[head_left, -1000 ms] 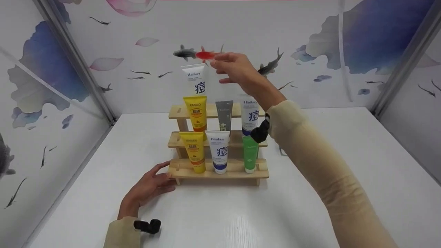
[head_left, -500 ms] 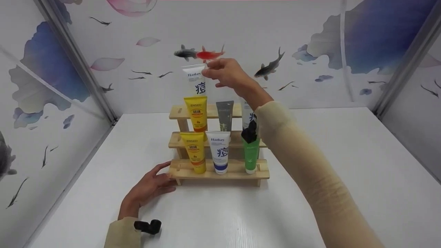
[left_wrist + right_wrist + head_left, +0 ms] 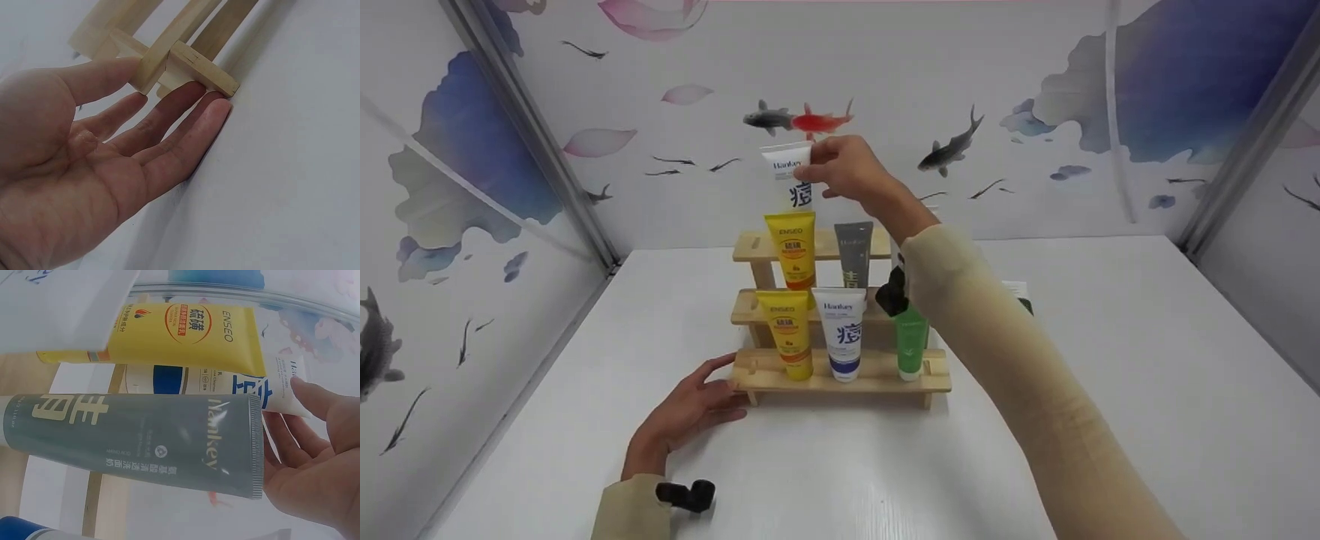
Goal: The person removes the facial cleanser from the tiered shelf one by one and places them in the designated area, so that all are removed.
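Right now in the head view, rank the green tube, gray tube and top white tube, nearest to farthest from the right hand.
1. Top white tube: back row, pinched by the right hand.
2. Gray tube: middle row, centre.
3. Green tube: front row, right end.

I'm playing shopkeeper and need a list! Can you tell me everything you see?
Table: one, white, underneath.
Stand: one, light brown, on table.
White tubes: three, white and blue: top, front, mostly hidden right.
Yellow tubes: two, yellow, middle and front steps.
Gray tube: one, gray, middle step.
Green tube: one, green, front step.
Half-hidden thing: one, white and dark, right of stand.
Walls: three, white with pictures, around.
Posts: two, gray, back corners.
Wrist devices: two, black, on wrists.
Sleeves: two, beige, on arms.
Left hand: one, touching the stand's left end.
Right hand: one, pinching the top white tube.
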### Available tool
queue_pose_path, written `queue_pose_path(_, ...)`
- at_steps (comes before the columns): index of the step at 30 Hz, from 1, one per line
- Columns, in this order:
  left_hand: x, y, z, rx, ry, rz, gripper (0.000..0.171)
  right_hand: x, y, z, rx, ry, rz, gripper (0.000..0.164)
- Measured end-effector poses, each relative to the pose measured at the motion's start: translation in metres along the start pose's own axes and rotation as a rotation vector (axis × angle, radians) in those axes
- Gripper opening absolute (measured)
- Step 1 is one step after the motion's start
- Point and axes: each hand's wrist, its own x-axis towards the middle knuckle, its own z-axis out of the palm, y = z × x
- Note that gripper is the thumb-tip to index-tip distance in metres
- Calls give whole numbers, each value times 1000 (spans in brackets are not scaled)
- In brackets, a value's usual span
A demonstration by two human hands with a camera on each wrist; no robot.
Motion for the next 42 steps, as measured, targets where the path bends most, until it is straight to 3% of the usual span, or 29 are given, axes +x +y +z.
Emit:
queue_pose_path(9, 0, 2, 2, 3, -13, 5, 68, 0, 1, 0, -24, 36, 2, 41)
queue_pose_path(21, 0, 3, 1, -3, -27, 4, 68, -2, 3, -8, -4, 192, -124, 36)
queue_pose_path(35, 0, 1, 1, -7, 2, -17, 70, -14, 22, -62, 51, 368, -151, 32)
queue_pose_path(42, 1, 0, 0, -1, -1, -18, 67, -21, 43, -93, 93, 417, -107, 32)
